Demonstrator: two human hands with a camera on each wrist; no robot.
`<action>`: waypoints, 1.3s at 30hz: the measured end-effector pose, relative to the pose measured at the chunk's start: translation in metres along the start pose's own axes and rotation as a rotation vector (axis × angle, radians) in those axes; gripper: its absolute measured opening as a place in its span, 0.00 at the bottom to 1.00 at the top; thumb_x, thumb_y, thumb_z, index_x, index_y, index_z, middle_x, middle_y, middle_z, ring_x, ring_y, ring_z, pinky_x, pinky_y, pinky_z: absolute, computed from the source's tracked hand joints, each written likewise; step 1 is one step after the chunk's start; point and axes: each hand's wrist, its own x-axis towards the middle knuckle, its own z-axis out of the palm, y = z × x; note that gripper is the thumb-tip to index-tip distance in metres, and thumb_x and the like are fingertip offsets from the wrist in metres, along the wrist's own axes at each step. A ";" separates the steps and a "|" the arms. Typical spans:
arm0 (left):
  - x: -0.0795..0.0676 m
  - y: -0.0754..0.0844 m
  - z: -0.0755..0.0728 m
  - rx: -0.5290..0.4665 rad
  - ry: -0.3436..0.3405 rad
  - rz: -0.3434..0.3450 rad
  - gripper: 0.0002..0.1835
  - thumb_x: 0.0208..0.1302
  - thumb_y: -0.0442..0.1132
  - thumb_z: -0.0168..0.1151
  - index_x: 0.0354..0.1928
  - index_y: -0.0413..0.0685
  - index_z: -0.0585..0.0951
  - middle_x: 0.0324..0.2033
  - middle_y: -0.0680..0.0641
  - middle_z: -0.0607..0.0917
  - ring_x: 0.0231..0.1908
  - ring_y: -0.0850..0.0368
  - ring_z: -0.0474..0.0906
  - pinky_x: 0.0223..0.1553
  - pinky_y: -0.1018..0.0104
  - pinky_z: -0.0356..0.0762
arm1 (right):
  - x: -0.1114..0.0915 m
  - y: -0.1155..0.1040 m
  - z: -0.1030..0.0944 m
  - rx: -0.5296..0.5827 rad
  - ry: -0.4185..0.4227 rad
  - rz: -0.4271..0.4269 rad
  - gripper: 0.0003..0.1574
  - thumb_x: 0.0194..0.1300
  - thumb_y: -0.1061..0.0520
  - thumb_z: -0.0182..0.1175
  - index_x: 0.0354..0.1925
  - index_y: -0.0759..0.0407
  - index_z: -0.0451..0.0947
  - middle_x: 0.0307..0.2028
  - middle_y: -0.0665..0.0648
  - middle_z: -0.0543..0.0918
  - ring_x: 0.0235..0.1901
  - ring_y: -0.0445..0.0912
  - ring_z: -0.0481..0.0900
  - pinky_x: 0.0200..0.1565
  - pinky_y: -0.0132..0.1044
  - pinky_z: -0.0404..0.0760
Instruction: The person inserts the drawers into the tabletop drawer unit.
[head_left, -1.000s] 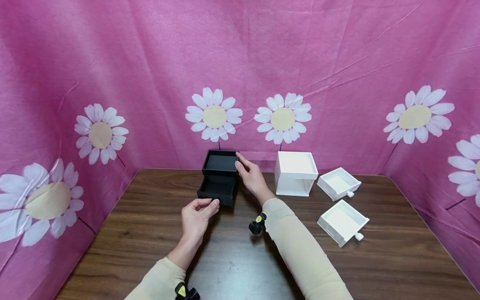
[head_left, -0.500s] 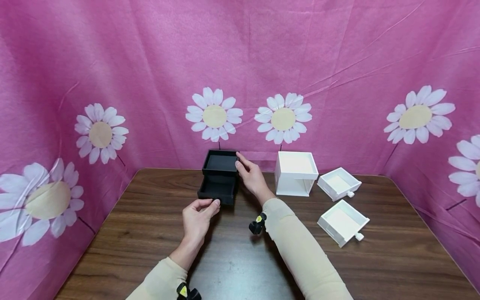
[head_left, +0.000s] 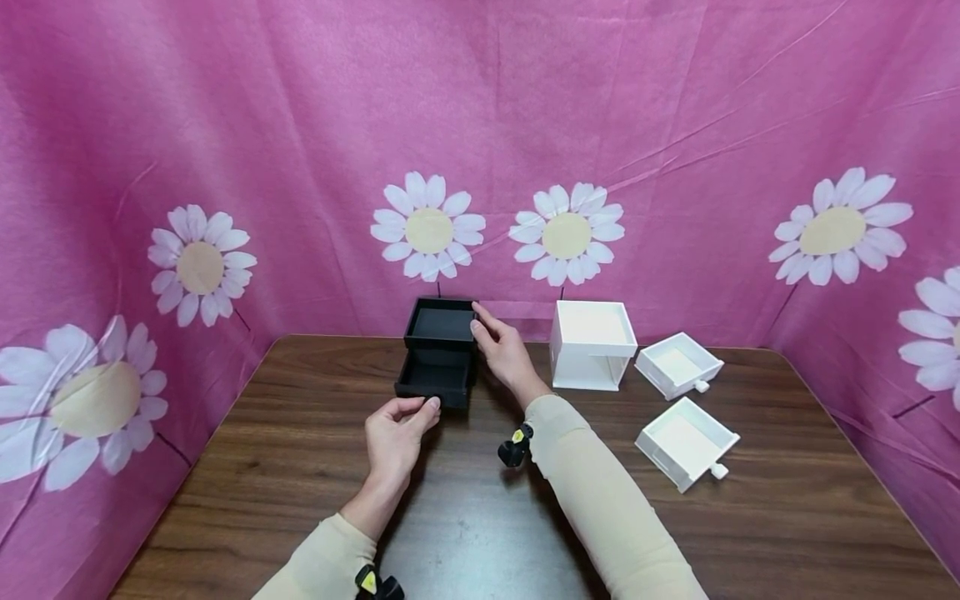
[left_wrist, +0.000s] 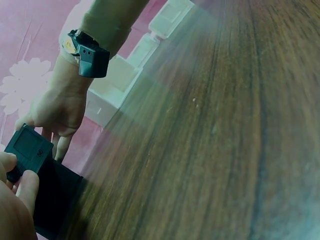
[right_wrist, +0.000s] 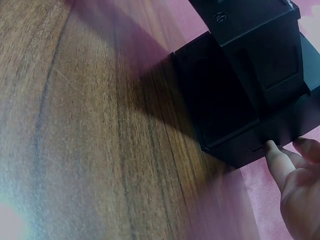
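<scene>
We log: left hand pinching front of black drawer; right hand, fingers slightly apart, touching side of black cabinet.

A black drawer juts from an upright black box.

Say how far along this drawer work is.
Seemingly done: the black drawer sits partway inside the black cabinet. In hand: the left hand pinches its front; the right hand touches the cabinet's side. Probably remaining: closing it and fitting two white drawers, lying outside the white cabinet.
</scene>
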 end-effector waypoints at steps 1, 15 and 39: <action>0.000 0.000 0.000 0.002 0.001 -0.001 0.07 0.62 0.22 0.75 0.37 0.26 0.84 0.25 0.48 0.90 0.29 0.54 0.93 0.38 0.67 0.93 | 0.000 0.000 0.000 -0.003 -0.001 -0.002 0.30 0.84 0.46 0.58 0.79 0.43 0.73 0.21 0.46 0.69 0.29 0.42 0.71 0.35 0.32 0.74; 0.002 0.002 0.006 0.005 -0.008 0.004 0.08 0.61 0.22 0.76 0.37 0.25 0.84 0.25 0.48 0.90 0.29 0.55 0.93 0.39 0.66 0.93 | 0.001 0.001 -0.001 0.020 0.004 -0.012 0.30 0.84 0.46 0.57 0.78 0.46 0.73 0.21 0.47 0.69 0.25 0.42 0.69 0.31 0.32 0.71; 0.016 -0.002 0.007 -0.032 -0.031 -0.021 0.04 0.64 0.21 0.72 0.38 0.29 0.86 0.26 0.48 0.90 0.28 0.59 0.92 0.39 0.66 0.93 | 0.000 0.001 0.001 0.020 -0.002 -0.001 0.29 0.84 0.46 0.57 0.78 0.45 0.73 0.22 0.47 0.71 0.28 0.42 0.72 0.31 0.31 0.73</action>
